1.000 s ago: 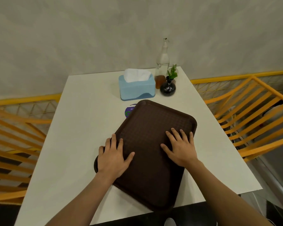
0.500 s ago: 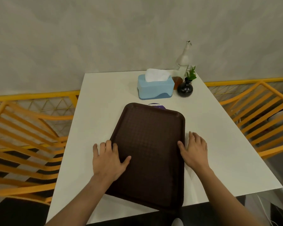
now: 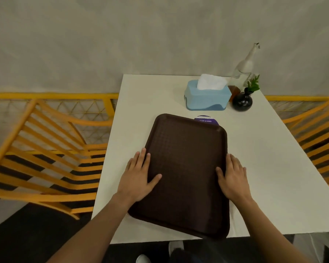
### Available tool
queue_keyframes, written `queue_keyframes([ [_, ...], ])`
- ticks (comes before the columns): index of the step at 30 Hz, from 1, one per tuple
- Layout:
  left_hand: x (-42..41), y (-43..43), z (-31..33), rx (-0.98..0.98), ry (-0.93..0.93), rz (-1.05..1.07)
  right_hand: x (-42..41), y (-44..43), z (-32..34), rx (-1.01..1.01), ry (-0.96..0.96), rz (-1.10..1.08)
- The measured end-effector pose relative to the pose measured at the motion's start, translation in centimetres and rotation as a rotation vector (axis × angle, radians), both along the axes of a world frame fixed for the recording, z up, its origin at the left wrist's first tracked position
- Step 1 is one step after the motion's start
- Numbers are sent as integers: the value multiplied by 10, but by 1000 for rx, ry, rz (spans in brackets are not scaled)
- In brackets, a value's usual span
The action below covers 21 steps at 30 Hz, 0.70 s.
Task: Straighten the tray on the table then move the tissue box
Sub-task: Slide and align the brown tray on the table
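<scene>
A dark brown tray [image 3: 186,168] lies on the white table [image 3: 273,177], its long side running away from me and slightly skewed, with its near right corner at the table's front edge. My left hand [image 3: 139,177] lies flat on the tray's left edge, thumb on the tray's surface. My right hand [image 3: 233,177] presses against the right edge, thumb over the rim. A light blue tissue box [image 3: 206,95] with white tissue sticking out stands beyond the tray near the wall, untouched.
A purple round sticker or coaster [image 3: 206,119] peeks out from under the tray's far edge. A glass bottle [image 3: 243,71] and a small black vase with a green sprig [image 3: 242,101] stand right of the tissue box. Orange slatted chairs [image 3: 46,158] flank the table.
The tray has turned clockwise from a strong diagonal toward square with the table. My right hand has slid from the tray's surface to its right edge; my left hand has stayed on the left side.
</scene>
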<state>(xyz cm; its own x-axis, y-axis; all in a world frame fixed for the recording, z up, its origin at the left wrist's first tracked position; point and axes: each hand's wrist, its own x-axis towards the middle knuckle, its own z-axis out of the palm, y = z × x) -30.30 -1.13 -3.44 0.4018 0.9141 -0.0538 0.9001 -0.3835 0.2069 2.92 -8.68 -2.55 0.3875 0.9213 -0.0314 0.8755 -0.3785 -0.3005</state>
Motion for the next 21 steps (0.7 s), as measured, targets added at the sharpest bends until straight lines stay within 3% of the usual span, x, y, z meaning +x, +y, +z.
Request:
queue_keyframes([
  [16, -52, 5, -8, 23, -30, 319, -45, 107, 5, -15, 46, 279],
  [21, -80, 19, -7, 17, -41, 335, -62, 111, 11, 26, 73, 267],
])
